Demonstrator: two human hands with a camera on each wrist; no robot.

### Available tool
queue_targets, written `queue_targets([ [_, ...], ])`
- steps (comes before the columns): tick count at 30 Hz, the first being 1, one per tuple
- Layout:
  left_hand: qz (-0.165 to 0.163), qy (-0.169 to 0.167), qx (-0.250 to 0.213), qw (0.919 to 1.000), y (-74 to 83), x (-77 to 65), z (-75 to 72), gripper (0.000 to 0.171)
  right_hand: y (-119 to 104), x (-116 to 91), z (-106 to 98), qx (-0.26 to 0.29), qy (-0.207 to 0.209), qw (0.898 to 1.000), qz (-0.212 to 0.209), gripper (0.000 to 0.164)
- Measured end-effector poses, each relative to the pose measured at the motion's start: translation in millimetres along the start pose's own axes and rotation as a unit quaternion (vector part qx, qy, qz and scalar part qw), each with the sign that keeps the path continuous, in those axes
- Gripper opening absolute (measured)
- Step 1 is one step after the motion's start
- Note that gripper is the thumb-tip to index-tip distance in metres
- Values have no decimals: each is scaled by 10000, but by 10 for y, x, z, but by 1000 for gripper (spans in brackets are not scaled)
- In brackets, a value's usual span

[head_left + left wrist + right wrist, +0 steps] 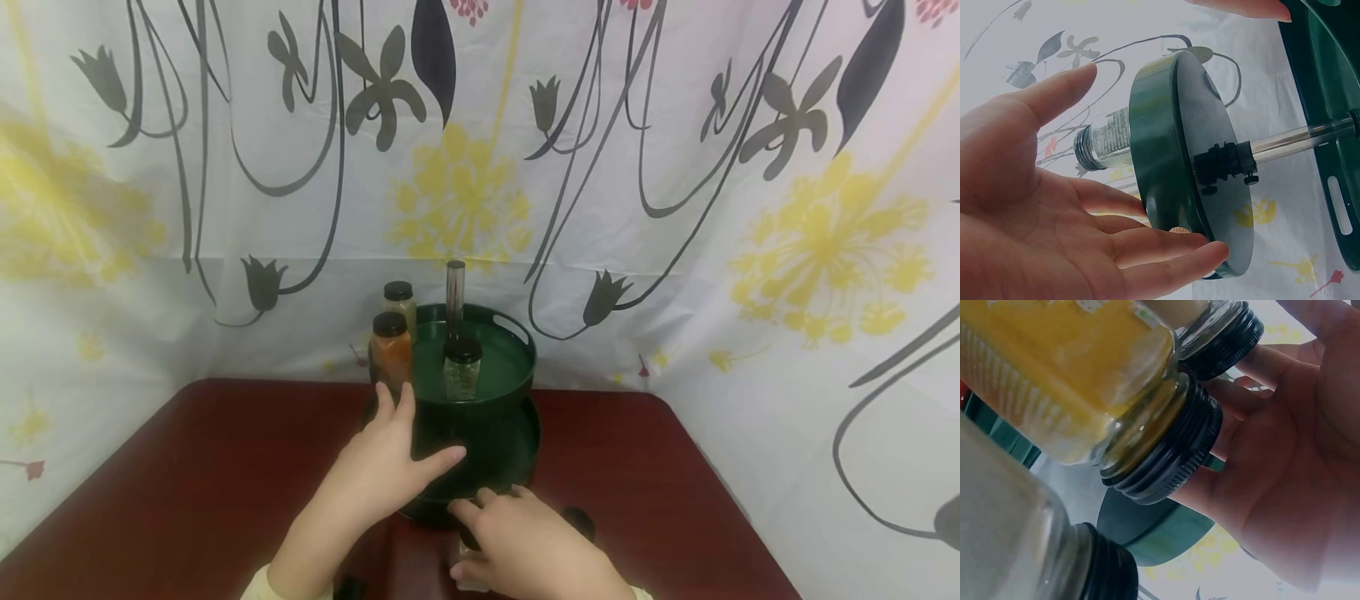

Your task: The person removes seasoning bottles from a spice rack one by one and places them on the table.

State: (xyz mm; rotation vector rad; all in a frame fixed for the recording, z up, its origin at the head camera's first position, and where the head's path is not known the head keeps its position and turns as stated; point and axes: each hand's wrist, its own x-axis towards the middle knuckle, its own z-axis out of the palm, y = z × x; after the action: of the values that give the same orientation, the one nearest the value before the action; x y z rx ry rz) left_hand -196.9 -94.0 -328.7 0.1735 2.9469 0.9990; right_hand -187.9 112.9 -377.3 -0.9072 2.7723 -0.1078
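Note:
A two-tier dark green rack stands on the table, its upper tray carrying an orange-filled jar, a pale-filled jar and a jar of greenish flakes. My left hand reaches up at the front left, fingertips at the tray rim below the orange jar, thumb spread away. My right hand is low in front of the rack, over a black-lidded jar. The right wrist view has its fingers behind the black lids, beside a yellow-filled jar, with a gap at the thumb.
A metal post rises through the upper tray. The lower tray lies beneath it. Another black lid shows right of my right hand, and a whitish-filled jar is close to that wrist. Behind the reddish table hangs a flowered curtain.

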Motion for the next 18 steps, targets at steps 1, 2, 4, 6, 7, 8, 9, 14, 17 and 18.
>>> queue_targets([
  [1, 0, 12, 4, 10000, 3, -2, -4, 122, -3, -10, -5, -47, 68, 10000, -56, 57],
  [2, 9, 25, 11, 10000, 7, -1, -7, 122, -6, -21, -10, -95, 138, 9998, -110, 56],
  [4, 3, 41, 24, 10000, 8, 1, -6, 121, -9, -35, -13, -157, 255, 9994, -195, 53],
  [6, 6, 38, 45, 10000, 8, 1, -3, 121, -14, -42, -14, -180, 294, 9991, -235, 52],
  [7, 1, 37, 46, 10000, 9, 0, -2, 121, -16, -46, -17, -184, 293, 9991, -246, 51],
  [8, 13, 40, 61, 10000, 7, 0, -1, 121, -19, -46, -17, -188, 285, 9991, -247, 51],
  [9, 26, 43, 71, 10000, 7, 0, -1, 121, -20, -44, -16, -202, 282, 9991, -247, 51],
  [14, 83, 61, 106, 9999, 12, -3, -16, 119, -29, -39, -23, -275, 278, 9989, -261, 50],
  [17, 97, 33, 120, 9999, 8, -4, -16, 119, -36, -46, -14, -274, 272, 9989, -258, 51],
  [18, 97, 21, 119, 9999, 6, -6, -14, 119, -39, -47, -6, -269, 262, 9990, -251, 51],
])
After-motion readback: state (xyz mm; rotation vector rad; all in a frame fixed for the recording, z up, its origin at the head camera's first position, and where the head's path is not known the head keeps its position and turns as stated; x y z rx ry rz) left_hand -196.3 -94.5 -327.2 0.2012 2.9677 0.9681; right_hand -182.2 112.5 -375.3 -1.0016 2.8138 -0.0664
